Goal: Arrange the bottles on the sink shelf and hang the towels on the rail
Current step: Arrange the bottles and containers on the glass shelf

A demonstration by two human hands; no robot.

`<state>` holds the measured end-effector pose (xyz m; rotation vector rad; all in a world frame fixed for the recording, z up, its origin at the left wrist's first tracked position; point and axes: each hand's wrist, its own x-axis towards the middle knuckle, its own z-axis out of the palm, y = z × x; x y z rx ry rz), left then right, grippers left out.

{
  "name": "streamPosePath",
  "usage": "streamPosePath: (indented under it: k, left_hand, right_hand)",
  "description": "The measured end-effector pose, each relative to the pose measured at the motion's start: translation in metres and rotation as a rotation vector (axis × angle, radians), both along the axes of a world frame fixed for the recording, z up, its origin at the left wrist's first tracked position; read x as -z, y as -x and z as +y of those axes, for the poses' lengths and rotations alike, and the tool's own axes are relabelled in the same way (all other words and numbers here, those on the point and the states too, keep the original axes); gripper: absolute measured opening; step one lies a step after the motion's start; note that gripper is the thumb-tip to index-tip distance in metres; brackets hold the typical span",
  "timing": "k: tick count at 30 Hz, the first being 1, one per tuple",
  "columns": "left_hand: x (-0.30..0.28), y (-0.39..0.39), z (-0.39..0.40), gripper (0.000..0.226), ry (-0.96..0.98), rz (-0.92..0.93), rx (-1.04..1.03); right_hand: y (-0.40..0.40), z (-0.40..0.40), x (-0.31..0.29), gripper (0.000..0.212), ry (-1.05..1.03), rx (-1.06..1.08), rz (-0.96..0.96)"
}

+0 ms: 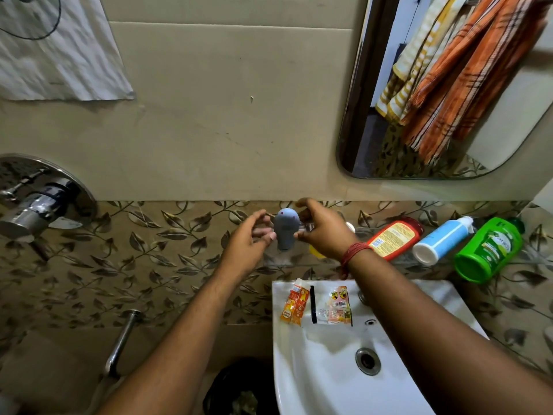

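A small grey bottle (285,229) stands at the left end of the glass shelf (299,264) above the sink. My right hand (321,233) curls its fingers and thumb against the bottle's right side. My left hand (251,238) is beside it, relaxed fingertips touching its left side. To the right along the shelf sit a red-orange bottle (395,238), a blue-and-white bottle (443,241) and a green bottle (490,250). An orange checked towel (478,70) and a yellow striped towel (414,55) show in the mirror, hanging together.
The white sink (299,369) below holds an orange sachet (294,302) and a clear packet (335,305) on its rim. A chrome shower mixer (39,202) juts from the left wall, and a white cloth (59,49) hangs above it. A dark bin (239,387) stands by the sink.
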<state>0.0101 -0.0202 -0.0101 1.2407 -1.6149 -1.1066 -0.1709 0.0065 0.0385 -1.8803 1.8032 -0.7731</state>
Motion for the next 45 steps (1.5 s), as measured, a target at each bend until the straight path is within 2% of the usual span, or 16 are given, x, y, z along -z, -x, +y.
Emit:
streamPosePath:
  k: [2, 4, 6, 8, 11, 13, 17, 22, 27, 31, 35, 38, 41, 45]
  left_hand:
    - [-0.002, -0.007, 0.006, 0.041, 0.093, 0.101, -0.170]
    - [-0.003, -0.012, 0.018, 0.027, 0.233, 0.166, -0.284]
    - [-0.001, -0.009, 0.032, 0.019, 0.379, 0.109, -0.217]
    - [0.003, 0.002, 0.045, 0.018, 0.457, -0.037, -0.055]
    - [0.008, 0.030, 0.058, 0.022, 0.464, -0.243, 0.135]
    - [0.013, 0.049, 0.064, 0.029, 0.466, -0.356, 0.166]
    - [0.023, 0.081, 0.073, 0.046, 0.411, -0.506, 0.101]
    - [0.019, 0.111, 0.078, 0.063, 0.173, -0.630, -0.016]
    - [0.015, 0.129, 0.071, 0.058, 0.059, -0.499, -0.123]
    - [0.001, 0.141, 0.073, 0.041, -0.067, -0.205, -0.265]
    - [-0.007, 0.147, 0.079, 0.035, -0.134, 0.060, -0.400]
    - [-0.011, 0.149, 0.081, 0.033, -0.131, 0.263, -0.524]
    - [-0.013, 0.148, 0.079, 0.039, -0.114, 0.431, -0.545]
    - [-0.021, 0.151, 0.073, 0.051, -0.147, 0.417, -0.443]
  right_hand:
    - [0.017, 0.001, -0.010, 0.051, 0.075, 0.037, 0.038]
    - [0.034, 0.003, -0.015, 0.042, 0.137, 0.056, 0.157]
    - [0.047, 0.006, -0.016, 0.040, 0.128, 0.039, 0.301]
    - [0.055, 0.010, -0.012, 0.043, 0.076, -0.009, 0.442]
    - [0.063, 0.015, -0.006, 0.049, 0.024, -0.091, 0.604]
    - [0.066, 0.017, -0.004, 0.049, 0.020, -0.127, 0.660]
    - [0.070, 0.021, -0.001, 0.050, 0.062, -0.192, 0.746]
    - [0.070, 0.019, 0.008, 0.049, 0.114, -0.260, 0.833]
    - [0.068, 0.016, 0.009, 0.045, 0.150, -0.294, 0.878]
    - [0.070, 0.015, 0.008, 0.044, 0.173, -0.314, 0.914]
    - [0.075, 0.011, 0.011, 0.039, 0.198, -0.365, 0.869]
    - [0.081, 0.008, 0.010, 0.035, 0.217, -0.356, 0.758]
    - [0.088, 0.004, 0.005, 0.039, 0.179, -0.302, 0.540]
    - [0.093, 0.003, -0.005, 0.041, 0.070, -0.185, 0.230]
